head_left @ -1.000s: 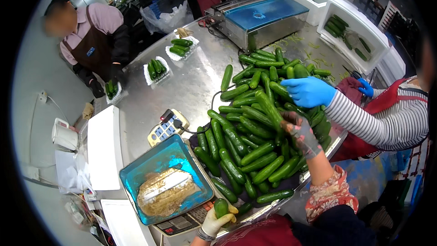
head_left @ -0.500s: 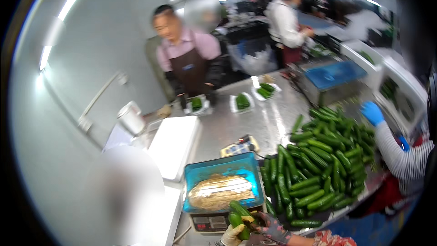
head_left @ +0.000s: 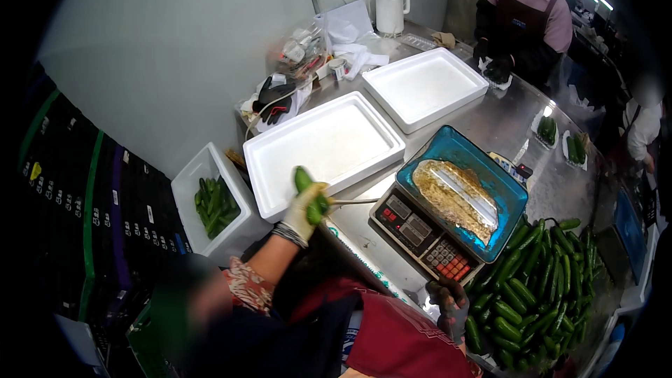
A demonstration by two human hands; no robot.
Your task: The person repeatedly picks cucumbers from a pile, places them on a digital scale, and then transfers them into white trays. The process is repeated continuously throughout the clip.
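My left hand (head_left: 302, 211), in a pale glove, is closed around green cucumbers (head_left: 302, 178) beside the near edge of a white foam tray (head_left: 329, 136). One cucumber end sticks out above the fingers and green shows below them; the exact number is hidden. My right hand (head_left: 449, 302), in a dark patterned glove, hangs with loosely bent fingers by the scale's near corner, with nothing visible in it. The digital scale (head_left: 407, 221) carries a blue tray (head_left: 514, 199) with a brownish, film-like covering inside. A large heap of cucumbers (head_left: 528, 294) lies just right of my right hand.
A white foam box (head_left: 217, 222) holding cucumbers stands at the left, near stacked black crates (head_left: 70, 210). Another foam tray (head_left: 427, 87), a white kettle (head_left: 390, 10) and a black glove (head_left: 274, 98) are further back. Across the table, a person in a brown apron (head_left: 521, 17) handles a small pack.
My view has swung left and down. My left hand has carried cucumbers from in front of the scale leftward to the foam tray; my right hand has parted from them.
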